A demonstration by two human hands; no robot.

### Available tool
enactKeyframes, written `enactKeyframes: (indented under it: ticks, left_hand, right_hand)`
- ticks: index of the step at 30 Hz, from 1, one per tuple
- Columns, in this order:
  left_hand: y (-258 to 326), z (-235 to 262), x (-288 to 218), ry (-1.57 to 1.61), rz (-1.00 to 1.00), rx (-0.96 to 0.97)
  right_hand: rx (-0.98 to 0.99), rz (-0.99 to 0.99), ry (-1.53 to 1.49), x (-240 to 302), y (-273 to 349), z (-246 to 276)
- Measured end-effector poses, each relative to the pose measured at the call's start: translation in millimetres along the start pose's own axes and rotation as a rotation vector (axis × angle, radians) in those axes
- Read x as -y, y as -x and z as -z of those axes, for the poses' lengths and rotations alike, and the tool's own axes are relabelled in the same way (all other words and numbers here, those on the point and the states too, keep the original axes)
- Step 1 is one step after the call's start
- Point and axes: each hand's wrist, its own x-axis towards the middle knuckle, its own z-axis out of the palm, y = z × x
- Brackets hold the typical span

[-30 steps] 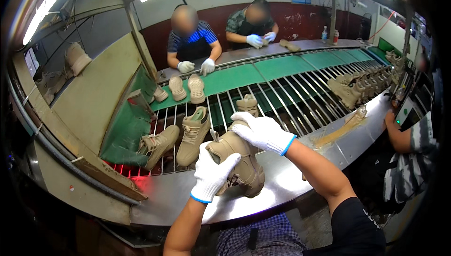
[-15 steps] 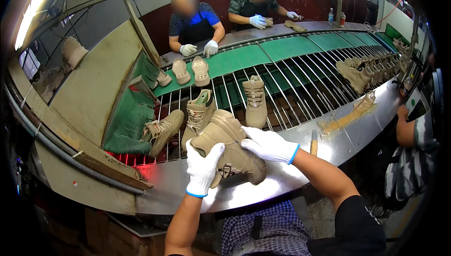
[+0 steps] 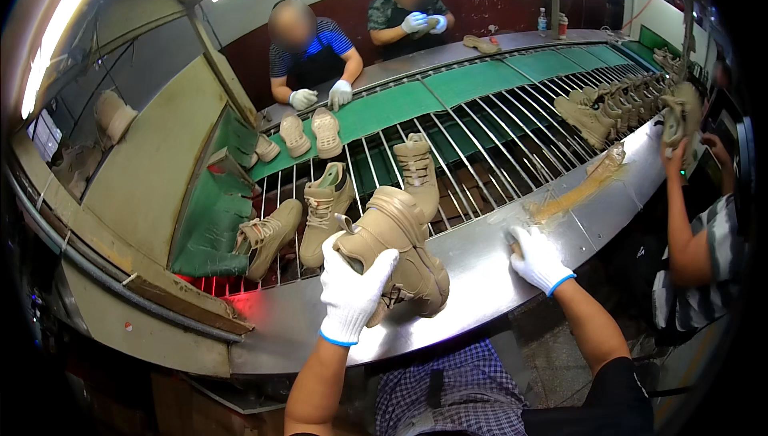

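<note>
Boot point(image 3: 400, 256): tan, high-cut, lying tilted on the steel ledge point(image 3: 480, 276), sole toward the person, shaft pointing up and away toward the rollers.
Left hand point(image 3: 352, 292): white-gloved, curling its fingers over the near upper edge of the boot and gripping it from the person's side.
Right hand point(image 3: 538, 258): white-gloved, resting palm down on the ledge, fingers spreading flat, holding nothing; it is sitting well apart from the gripped boot, on the side away from the left hand.
Ledge: running under the boot and both hands, bordering the conveyor point(image 3: 480, 128).
Beyond the grip: three loose boots are lying on the rollers just past the gripped boot, one point(image 3: 268, 236) on its side, one point(image 3: 326, 208) next to it, one point(image 3: 416, 168) standing upright farther out.
Farther beyond the grip: a pair of pale soles point(image 3: 310, 134) is lying bottom-up on the green belt, in front of a seated person's gloved hands point(image 3: 320, 98).
Far side: a second seated person is holding gloved hands point(image 3: 424, 23) together at the belt's edge.
Off past the right hand: a row of boots point(image 3: 608, 108) is crowding the rollers, and a striped-sleeved person's hand point(image 3: 678, 160) is lifting a boot point(image 3: 682, 116).
</note>
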Motion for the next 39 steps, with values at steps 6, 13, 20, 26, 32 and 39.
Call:
enactKeyframes:
  ticks: [6, 13, 20, 26, 32, 39]
  left_hand:
    - [-19.6, -7.1, 9.4, -0.147, 0.041, -0.004]
    - [-19.7, -2.3, 13.2, -0.154, 0.105, -0.028]
    - [-7.1, -8.0, 11.8, -0.103, 0.048, -0.107]
    - [19.2, -5.3, 4.2, -0.022, -0.078, -0.084]
    - [41.4, -6.6, 1.5, -0.018, -0.111, -0.096]
    - [79.1, -23.7, 3.7, 0.071, -0.204, -0.249]
  right_hand:
    - [0.090, 0.009, 0.031, 5.6, -20.0, -5.5]
    - [0.412, -0.317, -1.695, 87.7, 6.3, 14.8]
    - [0.776, -0.190, -1.495, 148.1, 93.2, 23.8]
    - [0.763, -0.246, -1.594, 188.1, 66.9, 42.4]
    - [0.642, -0.172, -1.546, 187.8, 77.7, 41.7]
    - [0.211, 0.127, -1.114, 165.7, 88.3, 8.0]
